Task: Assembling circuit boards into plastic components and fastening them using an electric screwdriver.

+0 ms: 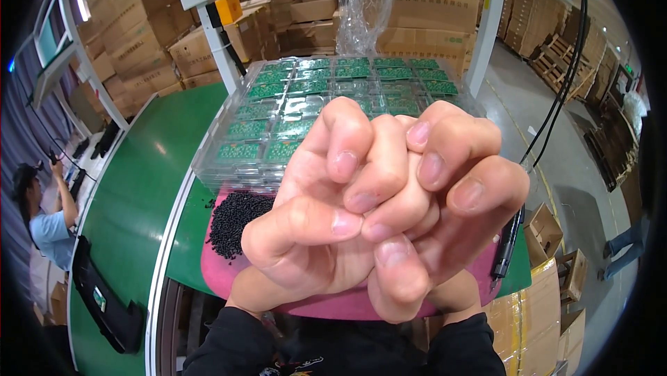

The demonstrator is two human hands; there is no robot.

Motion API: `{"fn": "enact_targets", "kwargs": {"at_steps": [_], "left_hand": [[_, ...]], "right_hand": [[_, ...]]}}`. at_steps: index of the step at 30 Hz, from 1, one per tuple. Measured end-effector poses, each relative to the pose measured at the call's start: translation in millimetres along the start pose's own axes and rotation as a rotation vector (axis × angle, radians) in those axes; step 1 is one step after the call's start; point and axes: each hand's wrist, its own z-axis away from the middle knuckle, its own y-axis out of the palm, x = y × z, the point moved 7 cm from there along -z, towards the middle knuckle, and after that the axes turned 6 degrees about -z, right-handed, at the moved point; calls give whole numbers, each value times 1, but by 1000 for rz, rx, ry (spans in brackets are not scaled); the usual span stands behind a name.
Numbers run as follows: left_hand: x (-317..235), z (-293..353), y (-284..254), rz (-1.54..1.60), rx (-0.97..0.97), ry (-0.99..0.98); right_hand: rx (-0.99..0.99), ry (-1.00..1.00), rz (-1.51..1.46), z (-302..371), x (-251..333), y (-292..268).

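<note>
Both of my hands are raised close in front of me, palms turned up and fingers curled. The fingers of my left hand (306,240) bend inward and meet those of my right hand (458,216) in the middle. No object shows in either hand. Behind and below them lies a pink mat (326,306) with a heap of small black parts (236,227) near its left side. Beyond the hands stand stacked clear plastic trays (215,171) bearing several green circuit boards (243,129), which my fingers partly cover.
A corded electric screwdriver (509,247) hangs at the right. On the left a green conveyor belt (132,216) carries a black housing (104,299). A person (52,216) is beyond it. Cardboard boxes (431,1) stack up behind; open cartons (543,234) stand at right.
</note>
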Motion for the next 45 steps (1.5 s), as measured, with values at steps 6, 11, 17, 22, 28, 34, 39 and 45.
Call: {"fn": "enact_targets", "kwargs": {"at_steps": [6, 11, 17, 22, 28, 34, 39, 45], "left_hand": [[-8, -17, 2, -82, 601, -9], [-5, -20, -18, 7, 581, -124], [-3, -13, -16, 145, 351, -167], [-5, -15, -9, 42, 571, -113], [-1, -14, -18, 207, 369, -202], [-7, -15, -9, -33, 543, -122], [-7, -15, -9, -56, 554, -116], [-7, -14, -9, 5, 538, -125]], "right_hand": [[89, 80, 84, -4, 1, -3], [171, 137, 138, -5, 2, -5], [98, 63, -3, -6, -1, 5], [267, 56, 159, -7, 3, 12], [253, 62, 343, -10, 7, 11], [262, 63, 313, -9, 6, 11], [211, 92, 297, -7, 6, 12], [213, 85, 316, -9, 6, 11]]}}
